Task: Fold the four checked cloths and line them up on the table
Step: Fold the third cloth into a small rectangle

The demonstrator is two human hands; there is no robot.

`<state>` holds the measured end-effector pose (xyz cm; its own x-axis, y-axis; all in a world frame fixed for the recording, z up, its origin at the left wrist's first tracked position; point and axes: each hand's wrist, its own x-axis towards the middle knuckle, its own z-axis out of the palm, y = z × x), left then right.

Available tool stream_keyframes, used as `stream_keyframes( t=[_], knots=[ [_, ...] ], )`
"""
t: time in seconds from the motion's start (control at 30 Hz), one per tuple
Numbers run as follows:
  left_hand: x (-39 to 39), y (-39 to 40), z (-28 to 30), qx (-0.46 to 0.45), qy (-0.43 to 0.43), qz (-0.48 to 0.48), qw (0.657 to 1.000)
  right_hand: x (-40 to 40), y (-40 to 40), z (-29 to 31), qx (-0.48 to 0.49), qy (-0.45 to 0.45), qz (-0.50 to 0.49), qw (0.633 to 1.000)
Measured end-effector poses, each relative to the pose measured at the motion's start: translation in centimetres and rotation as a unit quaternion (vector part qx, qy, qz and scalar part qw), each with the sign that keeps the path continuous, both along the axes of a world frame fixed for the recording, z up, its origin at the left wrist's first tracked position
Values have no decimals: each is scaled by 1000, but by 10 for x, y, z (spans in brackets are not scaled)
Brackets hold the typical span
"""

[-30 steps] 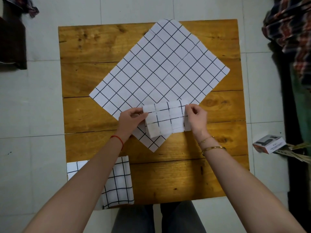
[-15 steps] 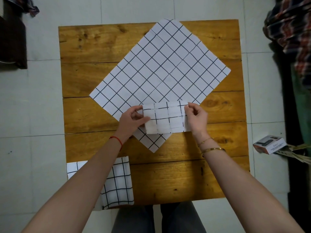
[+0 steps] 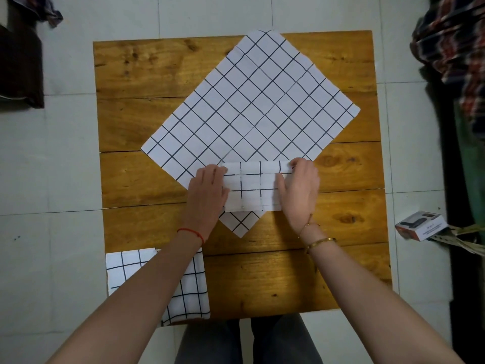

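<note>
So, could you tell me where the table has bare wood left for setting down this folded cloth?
Bare wood shows along the table on the left of the spread cloth, in the near right quarter beyond the right hand, and between the folded cloth and the near-left cloth. The centre is crowded: both hands, the left hand included, rest on the folded cloth.

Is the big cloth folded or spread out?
Spread out. The big cloth lies flat like a diamond on the table, no layers doubled over.

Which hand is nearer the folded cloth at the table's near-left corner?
Left. The left hand rests on the small cloth, up-right of the folded cloth; the right hand lies farther right.
</note>
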<state>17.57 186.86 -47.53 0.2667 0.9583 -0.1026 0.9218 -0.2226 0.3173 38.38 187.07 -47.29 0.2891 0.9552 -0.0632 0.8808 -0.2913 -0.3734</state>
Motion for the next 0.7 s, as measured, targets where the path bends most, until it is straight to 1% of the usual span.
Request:
stream_keyframes(
  t=[0.03, 0.07, 0.17, 0.23, 0.33, 0.4, 0.7],
  knots=[
    [1, -3, -2, 10, 32, -26, 999, -5, 0, 2, 12, -31, 50, 998],
    [3, -5, -4, 14, 56, -44, 997, -12, 0, 4, 18, -43, 107, 993],
    [6, -9, -11, 1, 101, -62, 993, -30, -2, -3, 0, -41, 280, 959],
    [5, -10, -13, -20, 135, -66, 988, -38, -3, -11, -31, -57, 341, 938],
    [3, -10, -16, -44, 166, -68, 983, -43, -3, -15, -105, -90, 368, 919],
    [2, -9, -18, -50, 172, -68, 982, -43, -1, -15, -131, -103, 373, 913],
    [-6, -3, -22, -73, 173, -74, 979, -33, 7, -14, -157, -133, 374, 904]
  ],
)
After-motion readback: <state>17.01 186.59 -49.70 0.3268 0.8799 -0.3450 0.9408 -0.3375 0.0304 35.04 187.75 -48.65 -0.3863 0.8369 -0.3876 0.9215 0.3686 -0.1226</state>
